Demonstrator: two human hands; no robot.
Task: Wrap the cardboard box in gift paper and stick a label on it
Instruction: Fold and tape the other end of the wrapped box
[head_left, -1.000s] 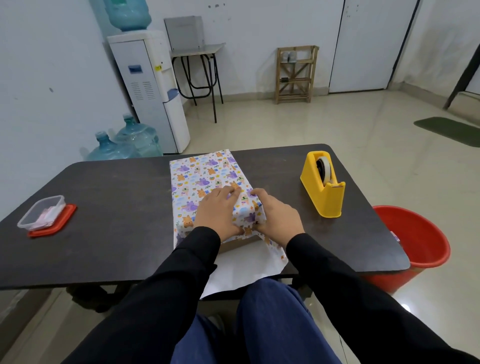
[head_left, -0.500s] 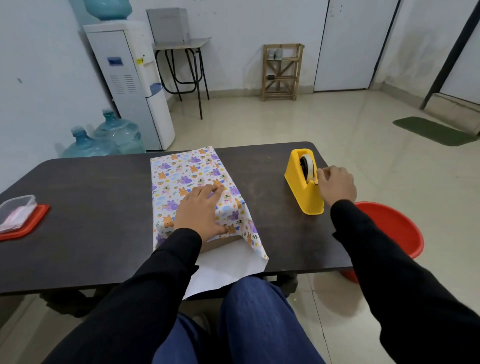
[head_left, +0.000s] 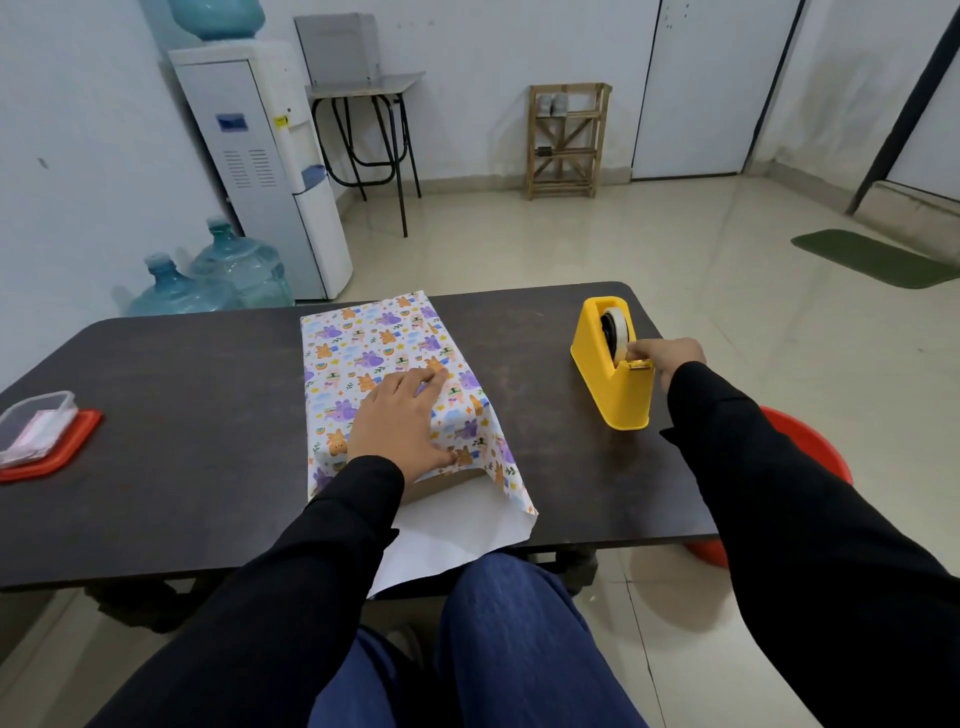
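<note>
The cardboard box lies in the middle of the dark table (head_left: 182, 467), covered by gift paper (head_left: 374, 338) printed with small animals. A strip of bare cardboard (head_left: 441, 480) shows at the near end, where the paper's white underside (head_left: 457, 535) hangs over the table edge. My left hand (head_left: 402, 421) lies flat on top of the paper, fingers straight, holding the fold down. My right hand (head_left: 665, 356) is at the yellow tape dispenser (head_left: 615, 384) to the right, its fingertips pinching the tape end by the cutter.
A clear plastic container on a red lid (head_left: 41, 434) sits at the table's left edge. A red bucket (head_left: 815, 447) stands on the floor right of the table. A water dispenser (head_left: 260, 156) and spare bottles (head_left: 218, 280) are behind.
My right hand left the box, reached right to the tape dispenser and now pinches the tape end. My left hand stayed pressing on the paper.
</note>
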